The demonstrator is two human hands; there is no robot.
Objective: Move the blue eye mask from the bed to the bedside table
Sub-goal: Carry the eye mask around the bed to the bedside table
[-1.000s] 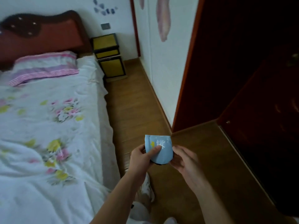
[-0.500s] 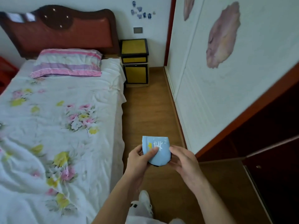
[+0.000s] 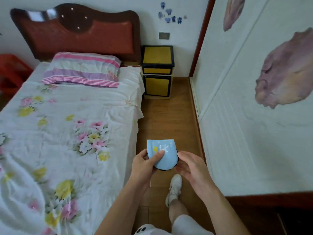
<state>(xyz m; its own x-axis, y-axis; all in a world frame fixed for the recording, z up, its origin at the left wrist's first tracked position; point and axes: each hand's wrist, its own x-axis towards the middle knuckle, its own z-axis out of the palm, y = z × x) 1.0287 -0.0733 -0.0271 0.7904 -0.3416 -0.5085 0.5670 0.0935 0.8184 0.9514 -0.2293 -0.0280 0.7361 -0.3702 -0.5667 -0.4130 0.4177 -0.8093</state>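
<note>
Mask: the blue mask (image 3: 163, 154) is off the bed, held in the air over the floor (image 3: 166, 116), well short of the table (image 3: 157, 56) and in line with it.
Left hand: the left hand (image 3: 144, 165) has its thumb clamped on the mask's face, fingers behind.
Right hand: the right hand (image 3: 189, 164) curls at the mask's right edge; whether it grips or only touches is hard to tell, since the edge hides behind the fingers.
Risk: the mask looks folded and soft, so it may unfold or slip from a light pinch on the way.
Risk at table: set near the edge, it could slide off the smooth top.
Surface: the table's yellow top is flat and bare.
Room: the table stands beside the bed (image 3: 67, 124), by the headboard, with a narrow aisle leading to it.
</note>
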